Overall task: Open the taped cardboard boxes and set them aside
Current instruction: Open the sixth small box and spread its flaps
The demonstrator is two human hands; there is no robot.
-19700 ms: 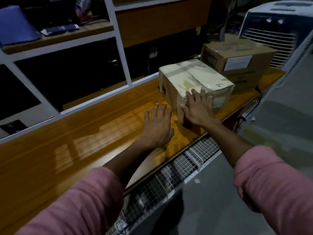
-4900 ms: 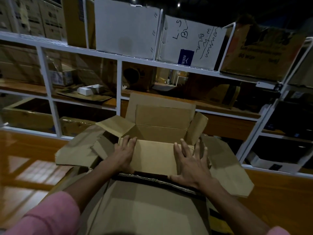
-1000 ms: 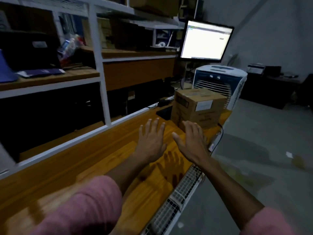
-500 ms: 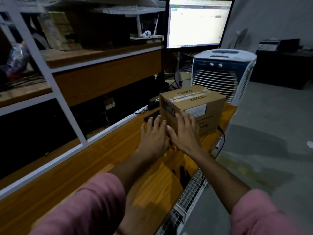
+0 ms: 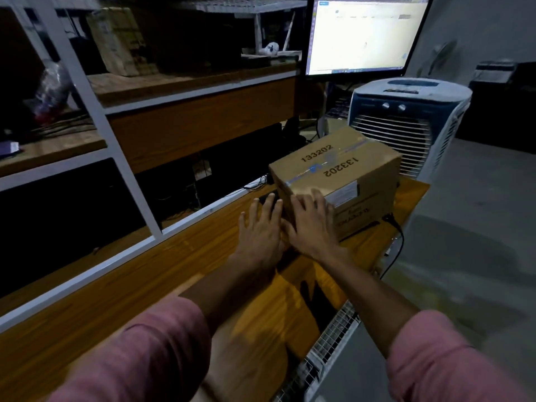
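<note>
At the far left a white-framed shelf unit [image 5: 87, 91] rose behind the wooden bench [image 5: 121, 285], its wooden boards holding a worn carton [image 5: 117, 40] and a crinkled plastic bag [image 5: 53, 88]. Two arms in pink sleeves [image 5: 145, 352] reached forward across the bench. The left hand [image 5: 261, 232] lay with straight, spread fingers just beside the near left corner of the cardboard box [image 5: 342, 172], its grip released and holding nothing; whether the fingertips touched the box could not be told. Right beside it, the right hand [image 5: 311, 224] rested flat against the box's near face, fingers straight and fanned, its grip likewise released. The box stood closed near the bench's right end, a strip of tape running along its top seam between two prints of 133202, a white label [image 5: 343, 194] on its side. Behind it stood a lit monitor [image 5: 362, 33] and a white air cooler [image 5: 406, 123], with a black cable [image 5: 396, 242] hanging off the bench edge.
</note>
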